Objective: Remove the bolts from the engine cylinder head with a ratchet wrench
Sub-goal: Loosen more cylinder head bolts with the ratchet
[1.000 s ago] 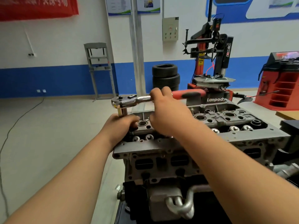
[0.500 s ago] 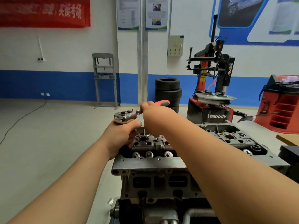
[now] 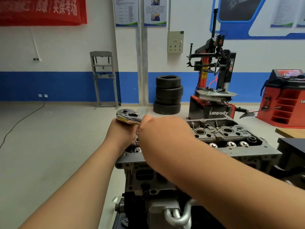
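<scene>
- Presently, the grey cast-metal engine cylinder head [image 3: 219, 138] sits on top of an engine block in the lower centre of the head view, its open top face showing round bores and shiny valve-spring caps.
- The chrome ratchet wrench [image 3: 127, 116] stands over the left end of the cylinder head; its rounded head with a black selector lever and a yellow label on the side is plainly visible.
- The wrench handle runs to the right and is hidden behind the right hand [image 3: 162, 131], which is closed around it, knuckles toward the camera.
- The left hand [image 3: 121, 132] is cupped just beneath the ratchet head, touching it from below; whatever it grips under the head is covered by the hand, so what its fingers close on cannot be told.
- No bolt can be made out beneath the wrench: that spot is masked by both hands.
- Both bare forearms reach in from the bottom edge, the right one crossing over the near flange of the cylinder head.
- Behind the workpiece, a stack of black tyres [image 3: 168, 95] stands against the blue-and-white wall.
- To the right of the tyres stands a red-and-black tyre-changing machine [image 3: 212, 83] lettered "Lanpody".
- A red cabinet with open shelves [image 3: 283, 98] occupies the far right.
</scene>
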